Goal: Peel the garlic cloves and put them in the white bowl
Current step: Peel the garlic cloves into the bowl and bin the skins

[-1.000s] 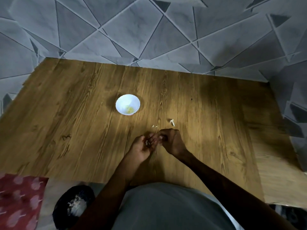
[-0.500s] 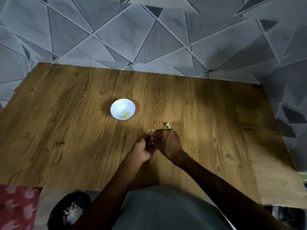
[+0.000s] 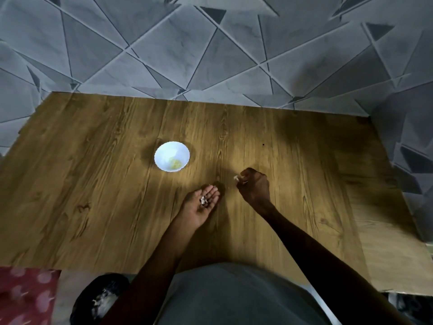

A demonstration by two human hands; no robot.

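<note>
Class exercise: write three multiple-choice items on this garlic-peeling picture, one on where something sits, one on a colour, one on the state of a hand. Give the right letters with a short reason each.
1. Where is the bowl relative to the left hand?
A. Farther away and to the left
B. Under it
C. Right of the right hand

2. What colour is in the bowl's bottom?
A. Red
B. Pale yellow
C. Black

3. How is the left hand held?
A. Fist down on the table
B. Open, palm up, small bits on it
C. Gripping the bowl

Answers: 1 A, the bowl sits beyond the hand, leftward. 2 B, a yellowish patch shows inside. 3 B, the palm faces up with bits on it, while the right hand pinches a pale scrap.
</note>
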